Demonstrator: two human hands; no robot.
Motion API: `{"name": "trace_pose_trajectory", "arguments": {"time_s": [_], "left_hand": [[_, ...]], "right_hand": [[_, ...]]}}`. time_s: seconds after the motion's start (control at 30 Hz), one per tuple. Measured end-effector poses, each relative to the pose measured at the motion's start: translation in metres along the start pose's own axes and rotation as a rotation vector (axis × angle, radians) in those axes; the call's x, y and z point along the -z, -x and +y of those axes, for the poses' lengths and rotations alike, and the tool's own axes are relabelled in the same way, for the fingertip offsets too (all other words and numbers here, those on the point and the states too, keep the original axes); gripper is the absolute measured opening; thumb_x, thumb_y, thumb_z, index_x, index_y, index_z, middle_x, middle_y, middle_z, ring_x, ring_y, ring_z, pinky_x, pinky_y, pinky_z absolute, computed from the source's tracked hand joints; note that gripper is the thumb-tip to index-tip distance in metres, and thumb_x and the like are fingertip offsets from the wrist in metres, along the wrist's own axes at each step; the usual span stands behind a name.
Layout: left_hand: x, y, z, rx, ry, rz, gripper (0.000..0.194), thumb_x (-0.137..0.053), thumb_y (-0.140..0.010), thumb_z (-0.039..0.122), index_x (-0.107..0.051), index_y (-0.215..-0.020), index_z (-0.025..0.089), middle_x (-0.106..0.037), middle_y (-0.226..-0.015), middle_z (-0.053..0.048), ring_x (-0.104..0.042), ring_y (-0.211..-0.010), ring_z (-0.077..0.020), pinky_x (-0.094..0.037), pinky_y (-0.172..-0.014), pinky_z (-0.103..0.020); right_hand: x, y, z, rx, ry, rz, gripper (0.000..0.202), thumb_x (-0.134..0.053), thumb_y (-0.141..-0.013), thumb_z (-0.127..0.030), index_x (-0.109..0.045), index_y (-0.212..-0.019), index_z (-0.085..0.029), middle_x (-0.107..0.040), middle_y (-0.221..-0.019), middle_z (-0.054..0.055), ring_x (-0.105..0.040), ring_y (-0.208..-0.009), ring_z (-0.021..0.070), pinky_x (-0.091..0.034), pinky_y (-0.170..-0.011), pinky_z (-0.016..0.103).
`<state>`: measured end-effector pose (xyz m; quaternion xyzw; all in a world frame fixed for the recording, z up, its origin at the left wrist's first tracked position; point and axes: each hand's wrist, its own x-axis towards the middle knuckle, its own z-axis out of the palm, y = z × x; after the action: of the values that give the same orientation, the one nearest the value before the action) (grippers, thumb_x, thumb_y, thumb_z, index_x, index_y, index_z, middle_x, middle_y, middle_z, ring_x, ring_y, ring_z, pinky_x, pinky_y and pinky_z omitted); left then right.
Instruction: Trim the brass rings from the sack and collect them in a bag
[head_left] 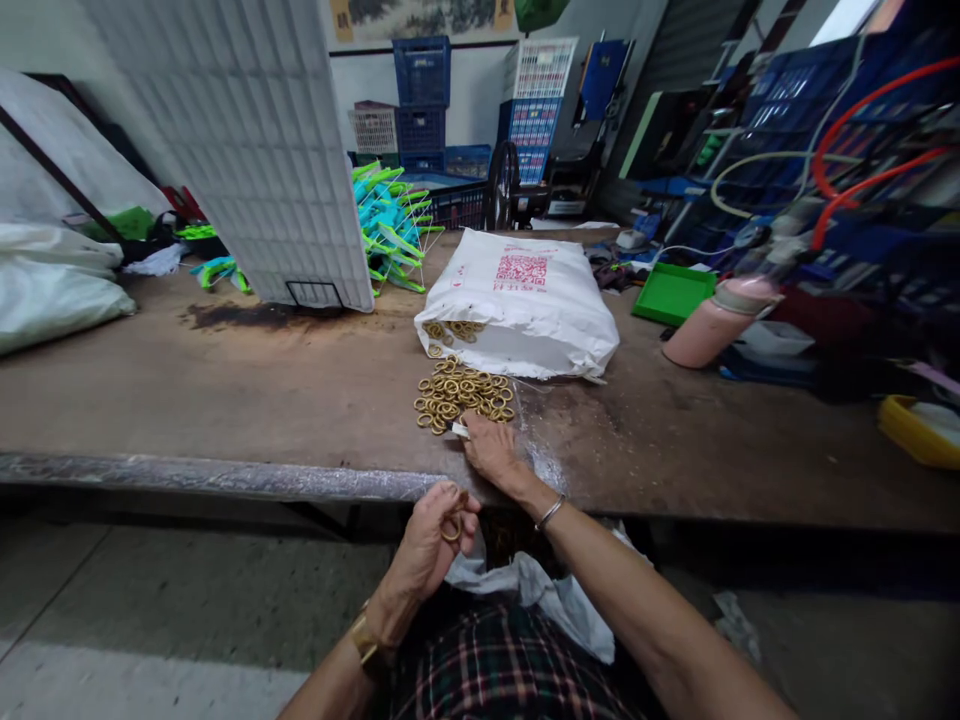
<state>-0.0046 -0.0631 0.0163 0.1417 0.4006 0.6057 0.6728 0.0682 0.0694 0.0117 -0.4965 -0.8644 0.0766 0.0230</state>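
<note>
Left hand (427, 537): fingers closed on one brass-coloured ring (451, 538), near the table edge; round, no long axis, its hole facing our way!
Ring pile (450, 393): heaped at twelve o'clock from that hand, rings lying at mixed angles.
White strip (460, 430): long axis towards ten o'clock.
Right hand (491, 450): curled at the pile beside the strip; grip, can't tell.
Sack (525, 300): mouth towards seven o'clock.

One camera, worn on the head, looks forward and down from above the wearer's plaid garment (487, 665). The tabletop (247, 400) crosses the view at close range, ring pile (466, 388) near centre; stacked crates (422, 75) stand farther off, at the top.
</note>
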Motion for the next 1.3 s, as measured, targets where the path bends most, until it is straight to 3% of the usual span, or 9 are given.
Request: {"name": "trace_pose_trajectory", "arguments": {"time_s": [0.13,0.3,0.4,0.47,0.6,0.73,0.9,1.17,1.3], "left_hand": [[0.005,-0.003,0.006,0.096,0.159,-0.007,0.028,-0.069,-0.066,0.025,-0.055,-0.088,0.016,-0.059,-0.068,0.000,-0.053,-0.053,-0.0081,-0.036,-0.042,-0.016],[0.012,-0.012,0.007,0.133,0.240,0.058,0.023,-0.070,-0.065,0.028,-0.053,-0.070,0.013,-0.060,-0.071,-0.003,-0.057,-0.061,-0.0108,-0.040,-0.044,-0.017],[0.009,-0.018,0.007,0.088,0.148,0.085,0.025,-0.071,-0.064,0.029,-0.052,-0.072,0.014,-0.059,-0.070,-0.002,-0.058,-0.062,-0.0115,-0.041,-0.043,-0.018],[0.004,-0.022,0.006,0.025,0.041,0.081,0.027,-0.071,-0.065,0.031,-0.051,-0.075,0.015,-0.057,-0.066,0.001,-0.055,-0.057,-0.0099,-0.038,-0.041,-0.017],[-0.006,-0.029,0.002,-0.154,-0.210,0.106,0.036,-0.068,-0.068,0.039,-0.051,-0.091,0.017,-0.053,-0.060,0.005,-0.044,-0.045,-0.0061,-0.030,-0.036,-0.015],[-0.014,-0.032,0.000,-0.201,-0.420,0.076,0.036,-0.061,-0.071,0.046,-0.053,-0.088,0.015,-0.047,-0.056,0.007,-0.033,-0.039,-0.0035,-0.025,-0.035,-0.016],[-0.014,-0.031,0.000,-0.209,-0.593,0.032,0.031,-0.058,-0.074,0.044,-0.049,-0.067,0.016,-0.036,-0.047,0.009,-0.028,-0.041,-0.0040,-0.024,-0.042,-0.018],[-0.018,-0.026,0.000,-0.485,-0.843,0.068,0.022,-0.057,-0.076,0.034,-0.056,-0.065,0.015,-0.052,-0.059,0.002,-0.043,-0.058,-0.0095,-0.035,-0.057,-0.021],[-0.019,-0.025,-0.002,-0.319,-0.718,0.047,0.027,-0.058,-0.075,0.040,-0.055,-0.067,0.015,-0.047,-0.055,0.004,-0.038,-0.049,-0.0067,-0.031,-0.048,-0.019]], "right_hand": [[-0.005,0.000,0.001,-0.047,0.023,0.005,0.024,-0.035,-0.084,-0.014,-0.050,-0.103,-0.018,-0.065,-0.096,0.010,-0.062,-0.081,0.0191,-0.037,-0.065,0.027],[-0.008,0.011,0.019,-0.016,-0.104,0.030,0.025,-0.042,-0.076,-0.010,-0.053,-0.097,-0.018,-0.065,-0.090,0.008,-0.060,-0.079,0.0175,-0.034,-0.064,0.025],[-0.005,0.022,0.029,-0.056,-0.423,0.074,0.012,-0.043,-0.078,-0.019,-0.054,-0.083,-0.017,-0.062,-0.074,0.004,-0.055,-0.068,0.0147,-0.033,-0.060,0.023],[-0.002,0.032,0.033,-0.094,-0.763,0.081,0.017,-0.042,-0.080,-0.031,-0.050,-0.072,-0.018,-0.053,-0.061,-0.001,-0.047,-0.056,0.0113,-0.032,-0.054,0.022],[0.006,0.053,0.035,-0.184,-1.404,-0.171,0.027,-0.052,-0.072,-0.044,-0.042,-0.068,-0.021,-0.031,-0.047,-0.010,-0.023,-0.037,0.0046,-0.019,-0.038,0.019],[0.014,0.069,0.036,-0.177,-1.680,-0.419,0.035,-0.062,-0.066,-0.048,-0.041,-0.072,-0.021,-0.029,-0.046,-0.013,-0.017,-0.035,0.0020,-0.011,-0.035,0.017],[0.013,0.074,0.037,-0.184,-1.720,-0.405,0.036,-0.064,-0.066,-0.047,-0.042,-0.073,-0.020,-0.030,-0.046,-0.013,-0.019,-0.035,0.0016,-0.012,-0.034,0.016],[0.002,0.070,0.035,-0.123,-1.320,-0.139,0.032,-0.050,-0.077,-0.046,-0.046,-0.062,-0.018,-0.040,-0.049,-0.007,-0.030,-0.043,0.0050,-0.024,-0.041,0.019],[0.000,0.068,0.035,-0.141,-1.265,-0.107,0.029,-0.049,-0.077,-0.041,-0.048,-0.061,-0.018,-0.041,-0.050,-0.006,-0.033,-0.045,0.0063,-0.025,-0.044,0.019]]}}
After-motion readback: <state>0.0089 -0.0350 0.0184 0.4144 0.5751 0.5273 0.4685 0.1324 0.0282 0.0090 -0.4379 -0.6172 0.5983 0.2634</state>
